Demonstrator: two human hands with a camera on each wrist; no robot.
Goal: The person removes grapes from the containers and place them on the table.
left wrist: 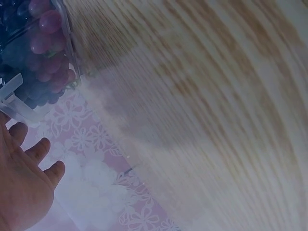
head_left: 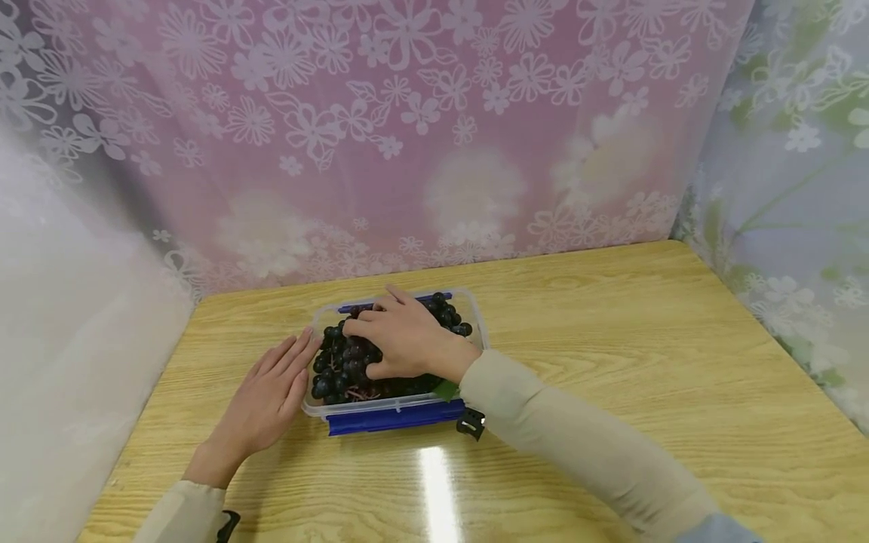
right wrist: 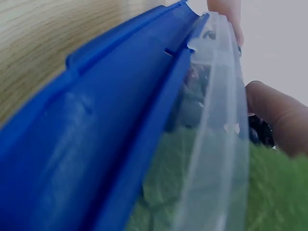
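Dark grapes (head_left: 333, 377) fill a clear plastic container (head_left: 483, 324) with blue side latches, standing on the wooden table. Over the middle of the fruit lies my right hand (head_left: 407, 339), its fingers bent and its thumb spread as it grips the bunch. The fingertips sink partly out of sight among the grapes. My left hand (head_left: 268, 396) is straight-fingered, with its fingertips at the container's left wall. In the left wrist view, redder grapes (left wrist: 48, 43) show through the clear side. A green leaf (head_left: 446, 389) pokes out by the right wrist.
The blue latch flap (head_left: 394, 418) on the near side hangs unfastened. The wooden table (head_left: 611, 324) extends to the right and in front. Flowered pink cloth (head_left: 407, 151) hangs behind it, with more cloth at both sides. A black strap (head_left: 471, 424) sits beneath the right wrist.
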